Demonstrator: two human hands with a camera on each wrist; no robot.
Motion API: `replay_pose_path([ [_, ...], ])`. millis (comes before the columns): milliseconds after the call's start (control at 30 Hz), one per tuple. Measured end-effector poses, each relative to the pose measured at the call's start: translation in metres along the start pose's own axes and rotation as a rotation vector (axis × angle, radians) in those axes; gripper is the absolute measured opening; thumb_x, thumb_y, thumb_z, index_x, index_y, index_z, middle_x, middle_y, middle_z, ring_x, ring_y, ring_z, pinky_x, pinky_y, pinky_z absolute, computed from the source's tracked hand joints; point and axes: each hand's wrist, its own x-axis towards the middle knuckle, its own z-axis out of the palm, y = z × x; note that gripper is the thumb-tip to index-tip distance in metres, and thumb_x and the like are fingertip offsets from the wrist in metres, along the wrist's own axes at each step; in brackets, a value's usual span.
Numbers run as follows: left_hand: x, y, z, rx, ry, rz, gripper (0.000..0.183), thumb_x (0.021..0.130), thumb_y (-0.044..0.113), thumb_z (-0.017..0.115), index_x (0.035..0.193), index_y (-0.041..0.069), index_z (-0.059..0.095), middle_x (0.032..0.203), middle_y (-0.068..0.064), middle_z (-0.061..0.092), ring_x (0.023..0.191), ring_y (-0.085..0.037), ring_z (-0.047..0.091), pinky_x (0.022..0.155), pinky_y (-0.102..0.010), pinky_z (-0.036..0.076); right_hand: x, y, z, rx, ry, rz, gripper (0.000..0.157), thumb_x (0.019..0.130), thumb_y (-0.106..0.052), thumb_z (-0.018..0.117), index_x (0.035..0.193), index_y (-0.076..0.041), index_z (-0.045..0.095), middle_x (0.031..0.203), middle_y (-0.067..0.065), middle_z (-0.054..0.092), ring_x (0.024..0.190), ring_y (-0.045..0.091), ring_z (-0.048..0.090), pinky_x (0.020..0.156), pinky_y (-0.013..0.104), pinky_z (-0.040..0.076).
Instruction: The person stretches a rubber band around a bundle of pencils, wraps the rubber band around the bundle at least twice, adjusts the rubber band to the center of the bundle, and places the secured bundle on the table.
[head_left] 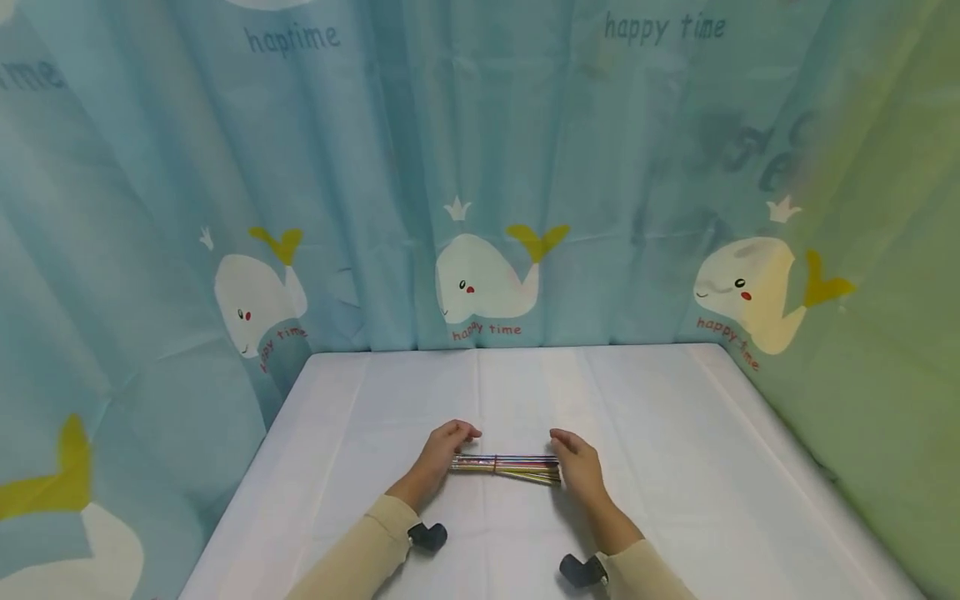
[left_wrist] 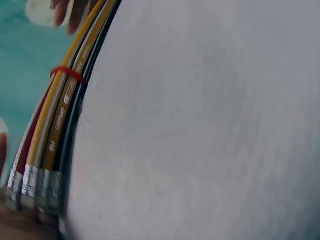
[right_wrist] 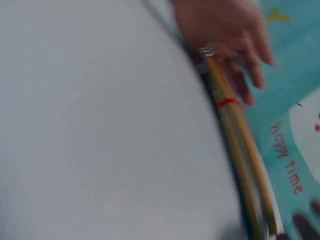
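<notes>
A bundle of several pencils (head_left: 506, 467) lies crosswise between the two hands on the white tabletop. Around it runs a red rubber band (left_wrist: 68, 74), left of the bundle's middle in the head view. Silver ferrules and eraser ends (left_wrist: 31, 187) meet the palm side of the left hand (head_left: 444, 446). That hand's fingers extend loosely past the bundle in the right wrist view, not wrapped round it. At the opposite end, where the pencils fan slightly, the right hand (head_left: 581, 468) touches the tips with its palm side, fingers loosely bent. The right wrist view is blurred.
The white-covered table (head_left: 660, 417) reaches back to a blue curtain (head_left: 375, 167) printed with whales. A green-tinted curtain (head_left: 885, 375) hangs along the right side. Dark wrist-worn devices (head_left: 428, 537) stick out at both sleeve cuffs.
</notes>
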Motion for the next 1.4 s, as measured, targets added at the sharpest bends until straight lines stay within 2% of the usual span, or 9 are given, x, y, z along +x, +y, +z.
replay_pose_path([
  [133, -0.002, 0.006, -0.003, 0.293, -0.186, 0.008, 0.034, 0.081, 0.040, 0.061, 0.102, 0.013, 0.058, 0.096, 0.005, 0.057, 0.092, -0.013, 0.051, 0.081, -0.034, 0.039, -0.004, -0.004, 0.004, -0.471, -0.251, -0.272, 0.056, 0.078, -0.022, 0.067, 0.129, -0.013, 0.047, 0.125, 0.007, 0.050, 0.114, 0.028, 0.045, 0.091, 0.045, 0.035],
  [200, -0.003, 0.010, -0.007, 0.414, -0.280, 0.026, 0.040, 0.073, 0.036, 0.071, 0.104, 0.015, 0.057, 0.095, 0.008, 0.056, 0.089, -0.011, 0.052, 0.081, -0.034, 0.040, -0.003, -0.008, 0.003, -0.700, -0.308, -0.409, 0.060, 0.075, -0.021, 0.070, 0.130, -0.015, 0.046, 0.125, 0.004, 0.050, 0.114, 0.025, 0.044, 0.091, 0.044, 0.035],
  [333, -0.004, 0.017, -0.014, 0.637, -0.349, 0.072, 0.044, 0.063, 0.023, 0.079, 0.103, 0.018, 0.062, 0.092, 0.013, 0.058, 0.085, -0.006, 0.052, 0.080, -0.030, 0.041, 0.009, -0.018, -0.002, -0.892, -0.365, -0.576, 0.042, 0.076, -0.013, 0.069, 0.117, -0.013, 0.059, 0.108, -0.001, 0.058, 0.101, 0.018, 0.052, 0.084, 0.036, 0.042],
  [533, -0.002, 0.024, -0.017, 0.878, -0.354, 0.185, 0.037, 0.064, 0.019, 0.079, 0.099, 0.019, 0.067, 0.090, 0.016, 0.061, 0.086, -0.002, 0.053, 0.081, -0.028, 0.042, 0.021, -0.028, -0.004, -1.016, -0.425, -0.716, 0.018, 0.073, -0.008, 0.070, 0.089, -0.016, 0.066, 0.077, -0.010, 0.052, 0.066, 0.006, 0.051, 0.062, 0.023, 0.044],
  [800, -0.002, 0.034, -0.016, 1.107, -0.385, 0.317, 0.035, 0.065, 0.013, 0.077, 0.097, 0.023, 0.065, 0.076, 0.016, 0.057, 0.068, -0.003, 0.049, 0.066, -0.026, 0.043, 0.017, -0.031, 0.008, -1.211, -0.339, -0.810, 0.008, 0.073, -0.013, 0.068, 0.076, -0.015, 0.061, 0.066, -0.007, 0.052, 0.057, 0.008, 0.050, 0.055, 0.025, 0.043],
  [933, -0.003, 0.034, -0.014, 1.215, -0.353, 0.408, 0.033, 0.065, 0.006, 0.074, 0.090, 0.024, 0.064, 0.072, 0.015, 0.056, 0.064, -0.003, 0.049, 0.063, -0.026, 0.043, 0.017, -0.034, 0.006, -1.193, -0.387, -0.800, 0.012, 0.073, -0.014, 0.070, 0.082, -0.016, 0.063, 0.068, -0.007, 0.053, 0.060, 0.008, 0.050, 0.058, 0.025, 0.043],
  [1167, -0.011, 0.030, -0.012, 1.403, -0.278, 0.583, 0.023, 0.068, 0.009, 0.073, 0.082, 0.024, 0.062, 0.066, 0.014, 0.059, 0.057, -0.004, 0.051, 0.056, -0.025, 0.044, 0.016, -0.027, -0.001, -1.185, -0.439, -0.829, 0.033, 0.080, -0.012, 0.063, 0.113, -0.016, 0.060, 0.098, -0.004, 0.059, 0.088, 0.013, 0.057, 0.074, 0.026, 0.046],
  [1300, -0.014, 0.029, -0.013, 1.452, -0.248, 0.648, 0.024, 0.069, 0.008, 0.072, 0.085, 0.023, 0.061, 0.068, 0.011, 0.062, 0.057, -0.006, 0.054, 0.054, -0.026, 0.044, 0.018, -0.027, -0.001, -1.184, -0.427, -0.856, 0.030, 0.077, -0.014, 0.067, 0.106, -0.017, 0.063, 0.089, -0.006, 0.061, 0.078, 0.011, 0.059, 0.069, 0.025, 0.047],
  [1400, -0.016, 0.028, -0.014, 1.422, -0.252, 0.623, 0.025, 0.073, 0.007, 0.068, 0.092, 0.023, 0.062, 0.074, 0.011, 0.063, 0.065, -0.006, 0.058, 0.059, -0.026, 0.046, 0.020, -0.027, -0.001, -1.172, -0.427, -0.835, 0.029, 0.074, -0.018, 0.070, 0.102, -0.017, 0.063, 0.084, -0.007, 0.061, 0.073, 0.010, 0.060, 0.067, 0.026, 0.047],
])
